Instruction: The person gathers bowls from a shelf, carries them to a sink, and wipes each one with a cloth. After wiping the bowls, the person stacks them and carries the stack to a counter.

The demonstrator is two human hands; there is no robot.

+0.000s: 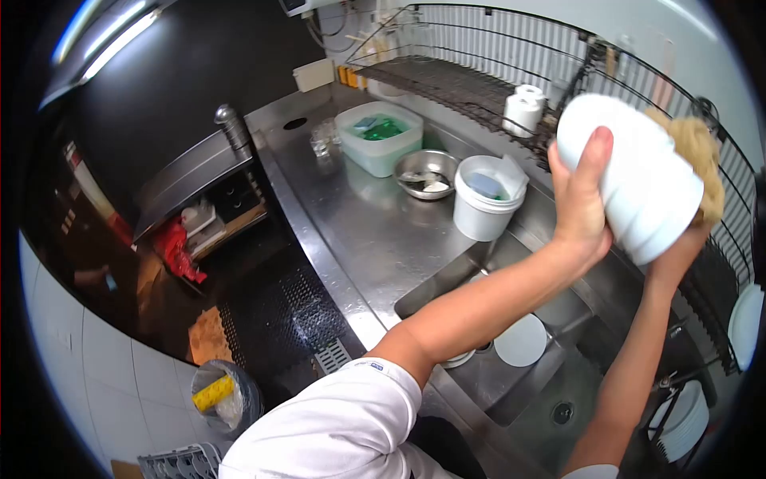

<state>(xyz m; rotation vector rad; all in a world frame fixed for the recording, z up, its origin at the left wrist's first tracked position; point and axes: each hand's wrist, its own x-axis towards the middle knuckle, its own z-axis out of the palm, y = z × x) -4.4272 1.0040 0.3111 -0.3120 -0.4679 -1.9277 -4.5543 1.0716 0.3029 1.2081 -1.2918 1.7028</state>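
A stack of white bowls is held up in front of the wire rack, tilted on its side. My left hand is wrapped round the near end of the stack, thumb on its outside. Behind the stack's far end is my right hand, mostly hidden, with a tan cloth at its fingers; its grip on the stack cannot be made out. Below my arms, a white plate lies in the steel sink.
On the steel counter stand a tub with green liquid, a metal bowl, a white bucket and clear glasses. White containers sit on the rack. Stacked plates are at lower right.
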